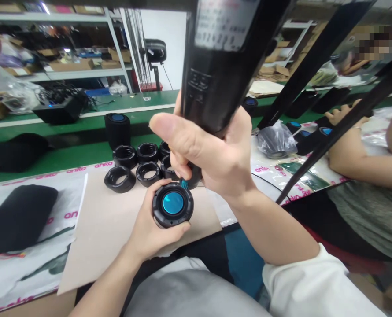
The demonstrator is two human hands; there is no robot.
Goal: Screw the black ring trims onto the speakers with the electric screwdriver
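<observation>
My left hand [149,226] is closed around a round black speaker [173,203] with a shiny blue centre, its face turned up toward me. In my right hand [216,163] is a large black electric screwdriver [212,83] with a printed label, held upright and pointing down. Its teal tip end [184,183] is at the far rim of the speaker; whether it touches a screw I cannot tell. Just beyond the speaker, several black plastic rings [149,173] stand in two rows, some hidden behind my right hand.
A cardboard sheet [106,229] lies under the work. A black cylindrical speaker [117,130] stands behind the rings. At left are black fabric-covered pieces [24,215]. To the right, beyond a slanting black bar [341,127], a co-worker's hand [343,115] is among more speakers and a plastic-wrapped part [277,140].
</observation>
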